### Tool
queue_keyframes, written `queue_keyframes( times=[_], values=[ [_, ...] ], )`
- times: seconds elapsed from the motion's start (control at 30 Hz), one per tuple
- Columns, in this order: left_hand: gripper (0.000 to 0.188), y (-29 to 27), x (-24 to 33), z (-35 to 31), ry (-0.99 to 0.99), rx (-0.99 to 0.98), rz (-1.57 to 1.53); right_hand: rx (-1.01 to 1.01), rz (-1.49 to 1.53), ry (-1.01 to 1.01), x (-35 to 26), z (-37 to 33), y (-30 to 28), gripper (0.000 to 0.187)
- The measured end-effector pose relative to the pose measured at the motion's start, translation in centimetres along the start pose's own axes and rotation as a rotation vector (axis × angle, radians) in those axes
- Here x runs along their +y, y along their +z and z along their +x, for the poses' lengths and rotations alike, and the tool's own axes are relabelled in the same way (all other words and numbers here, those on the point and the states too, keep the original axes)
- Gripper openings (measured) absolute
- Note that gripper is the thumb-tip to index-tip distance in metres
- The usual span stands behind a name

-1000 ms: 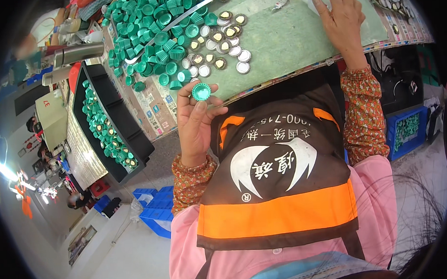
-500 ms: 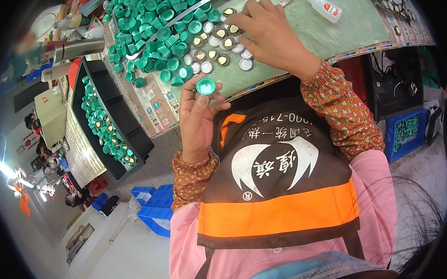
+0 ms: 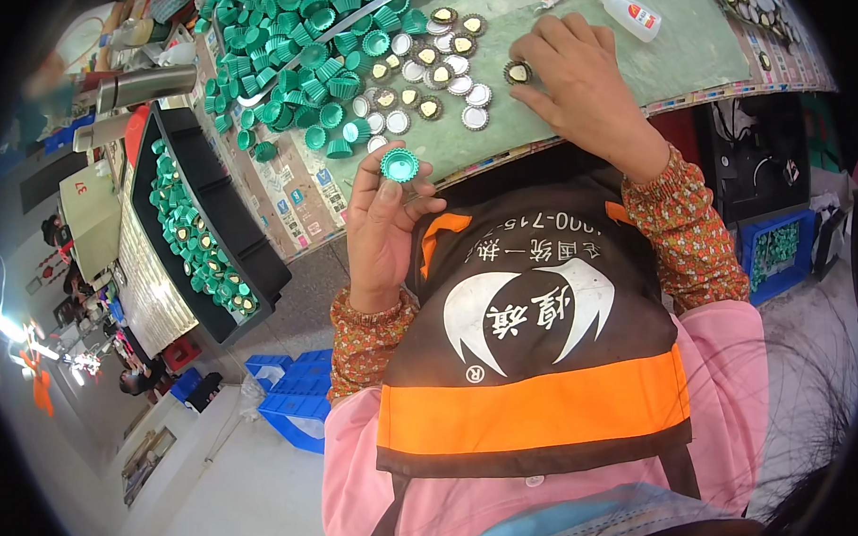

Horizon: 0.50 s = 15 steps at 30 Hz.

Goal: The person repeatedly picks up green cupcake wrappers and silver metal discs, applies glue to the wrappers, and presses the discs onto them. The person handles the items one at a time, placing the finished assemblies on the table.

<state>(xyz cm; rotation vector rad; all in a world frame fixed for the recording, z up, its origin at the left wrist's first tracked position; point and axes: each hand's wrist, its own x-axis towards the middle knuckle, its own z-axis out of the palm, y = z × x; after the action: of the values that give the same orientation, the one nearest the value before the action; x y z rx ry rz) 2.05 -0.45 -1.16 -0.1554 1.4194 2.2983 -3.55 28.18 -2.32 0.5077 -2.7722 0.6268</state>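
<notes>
My left hand (image 3: 379, 234) pinches a green fluted cup (image 3: 399, 165) at the table's near edge, its open mouth facing up. Over the green mat, my right hand (image 3: 583, 88) grips a small dark, scalloped disc (image 3: 517, 72) with a cream centre between thumb and fingers. Between the hands lie several similar discs, some showing cream centres, such as one disc (image 3: 430, 107), and others white faces, like this white disc (image 3: 476, 118). Left of them spreads a large heap of green fluted cups (image 3: 313, 59).
A white glue bottle (image 3: 625, 13) lies on the green mat (image 3: 696, 55) at the far right. More discs fill a tray (image 3: 750, 2) beyond it. At left stands a black bin (image 3: 233, 213) holding green cups with discs. Blue crates (image 3: 301, 400) sit on the floor below.
My right hand has moved right, away from the loose discs, and now carries one dark disc. My left hand stays nearly still with its green cup.
</notes>
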Motion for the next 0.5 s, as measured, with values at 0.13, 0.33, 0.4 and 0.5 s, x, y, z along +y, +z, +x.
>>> queue_keyframes(
  times=[0.13,0.33,0.4,0.5],
  values=[
    [0.051,0.7,-0.3,0.3,-0.064,-0.021,-0.038,-0.040,0.063,0.061,0.3,-1.5,0.3,0.033],
    [0.056,1.6,0.0,0.6,-0.103,-0.033,-0.035,0.007,0.093,0.054,0.3,-1.7,1.1,0.029],
    [0.058,1.6,-0.1,0.6,-0.117,-0.035,-0.051,0.037,0.103,0.033,0.4,-1.6,1.6,0.028],
    [0.060,1.8,-0.1,0.4,-0.151,-0.035,-0.098,0.033,0.168,0.036,-0.2,-1.5,1.1,0.028]
  ],
)
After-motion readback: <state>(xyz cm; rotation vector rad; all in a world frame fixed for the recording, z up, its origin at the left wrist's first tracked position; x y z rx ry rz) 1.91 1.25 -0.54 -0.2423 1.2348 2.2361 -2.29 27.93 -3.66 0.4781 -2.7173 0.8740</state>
